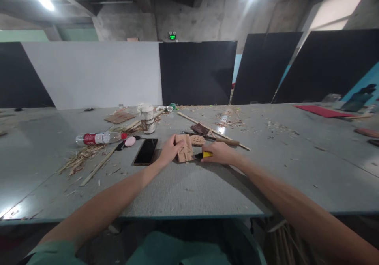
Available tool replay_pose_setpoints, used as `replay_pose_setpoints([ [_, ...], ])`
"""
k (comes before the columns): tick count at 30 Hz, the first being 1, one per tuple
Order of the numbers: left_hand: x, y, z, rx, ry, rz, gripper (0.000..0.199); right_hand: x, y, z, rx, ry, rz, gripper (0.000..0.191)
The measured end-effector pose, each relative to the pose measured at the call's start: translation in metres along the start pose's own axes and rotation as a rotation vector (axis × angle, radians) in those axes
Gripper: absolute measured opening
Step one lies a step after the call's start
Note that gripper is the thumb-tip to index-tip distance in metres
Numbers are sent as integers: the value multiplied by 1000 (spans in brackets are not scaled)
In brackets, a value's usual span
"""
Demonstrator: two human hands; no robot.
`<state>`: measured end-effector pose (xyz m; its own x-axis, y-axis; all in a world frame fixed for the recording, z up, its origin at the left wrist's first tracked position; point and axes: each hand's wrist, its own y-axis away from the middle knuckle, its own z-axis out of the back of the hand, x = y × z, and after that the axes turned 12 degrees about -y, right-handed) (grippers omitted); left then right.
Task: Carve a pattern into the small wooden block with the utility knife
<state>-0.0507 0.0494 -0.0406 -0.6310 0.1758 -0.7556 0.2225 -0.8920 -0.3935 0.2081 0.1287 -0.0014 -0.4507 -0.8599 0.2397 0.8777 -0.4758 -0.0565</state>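
My left hand (170, 151) is closed on the left side of a small carved wooden block (185, 150), which rests on the grey table. In my right hand (219, 153) is a utility knife (206, 154) with a yellow and black body. The knife's tip points left, at the block's lower right edge; whether it touches the wood I cannot tell. Just behind, between the hands, lies an oval wooden piece (197, 140) with holes in it. A tool with a wooden handle (227, 140) lies beyond my right hand.
Left of my left hand are a black phone (146, 151), a lidded paper cup (146, 119) and a plastic bottle (100, 138) on its side. A long wooden strip (201, 125), wood slivers (81, 157) and shavings lie about the table (183, 196).
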Motion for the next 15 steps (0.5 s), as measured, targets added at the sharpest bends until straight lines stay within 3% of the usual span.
replay_pose_setpoints([
  [15, 0, -1, -1, 1, 8, -13, 18, 13, 2, 0, 2, -14, 70, 44],
])
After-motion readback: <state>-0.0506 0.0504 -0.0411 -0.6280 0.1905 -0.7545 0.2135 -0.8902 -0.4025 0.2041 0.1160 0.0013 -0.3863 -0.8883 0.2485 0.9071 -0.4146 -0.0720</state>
